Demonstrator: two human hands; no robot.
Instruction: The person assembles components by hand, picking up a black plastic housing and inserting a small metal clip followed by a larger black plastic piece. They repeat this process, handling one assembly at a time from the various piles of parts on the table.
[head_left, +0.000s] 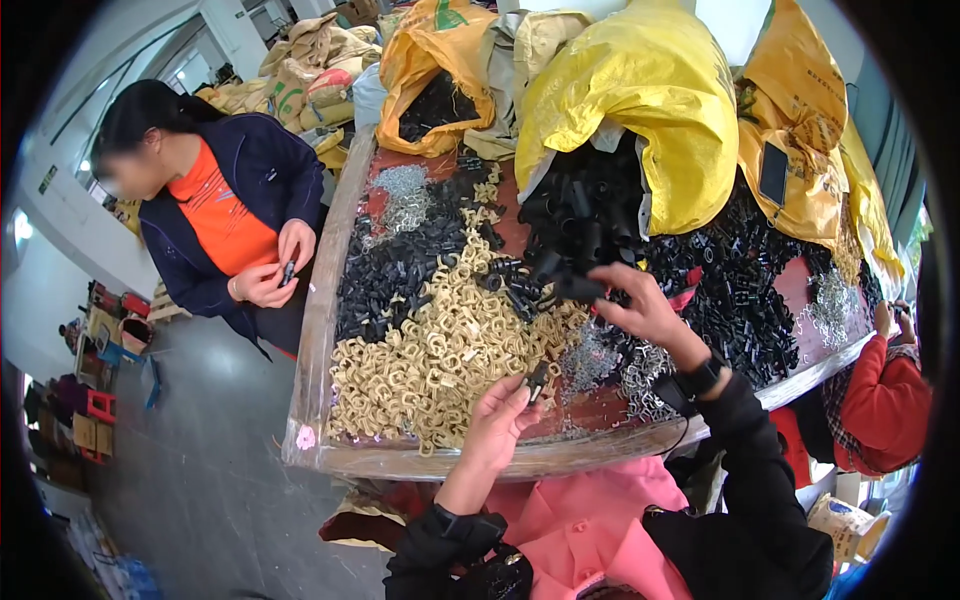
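My left hand (pixel 497 420), near the table's front edge, pinches a small black part (pixel 537 379) with a light, metal-looking bit at its lower end. Farther up and to the right, the thumb and fingers of my right hand (pixel 640 306) close on a black cylindrical piece (pixel 580 289). It lies at the lower end of a heap of black cylinders (pixel 590 225) spilling from a yellow sack (pixel 640 80). Tan ring-shaped pieces (pixel 430 345) are piled left of my hands. Small silvery metal pieces (pixel 590 360) lie between my two hands.
Black parts (pixel 735 290) cover the table's right side; more black pieces (pixel 385 265) lie at left. A phone (pixel 773 174) rests against an orange sack (pixel 800 120). A wooden rim (pixel 310 380) edges the table. One person (pixel 230 210) handles a small part at left; another in red sits at right.
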